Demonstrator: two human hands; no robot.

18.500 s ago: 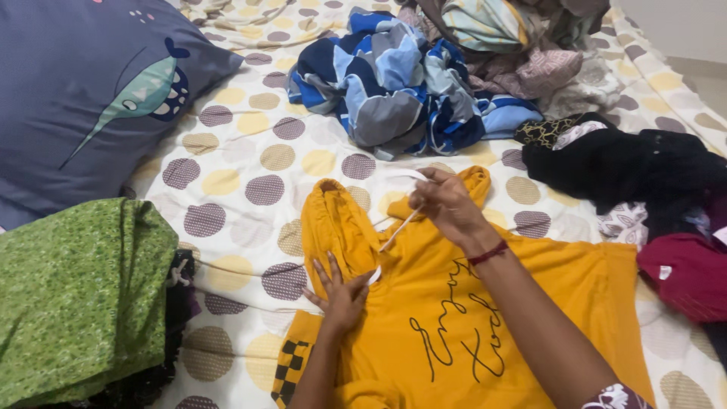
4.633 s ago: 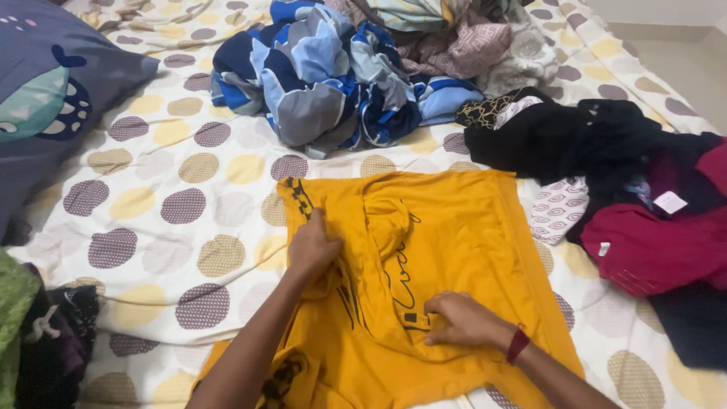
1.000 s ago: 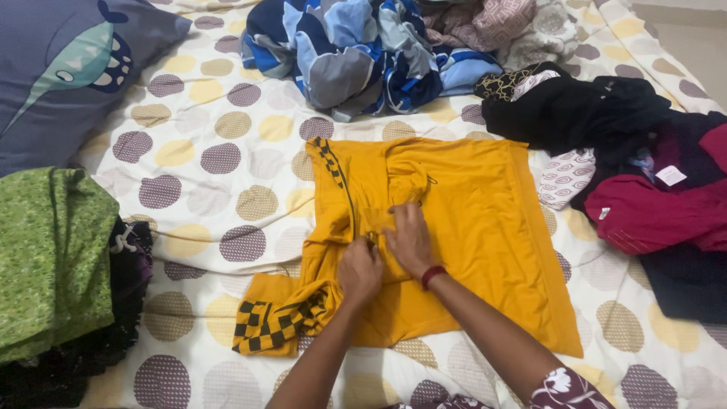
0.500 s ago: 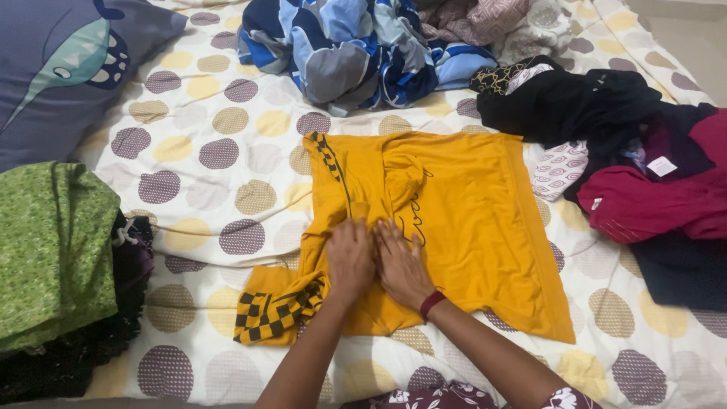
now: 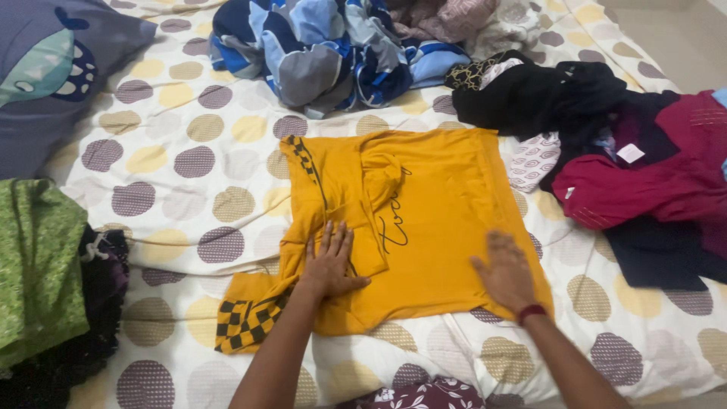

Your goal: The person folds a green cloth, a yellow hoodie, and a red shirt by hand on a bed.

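A mustard-yellow hooded top [image 5: 424,220] lies flat on a polka-dot bedsheet [image 5: 174,167], folded into a rough square with its sleeves turned inward. A black-and-yellow checkered band runs along its far-left fold, and a checkered cuff [image 5: 246,322] trails off the near-left corner. Black cursive lettering shows at the centre, beside the bunched hood. Both palms rest flat on the near half.

Head camera, looking steeply down, close over bed [image 5: 189,189] (single view)
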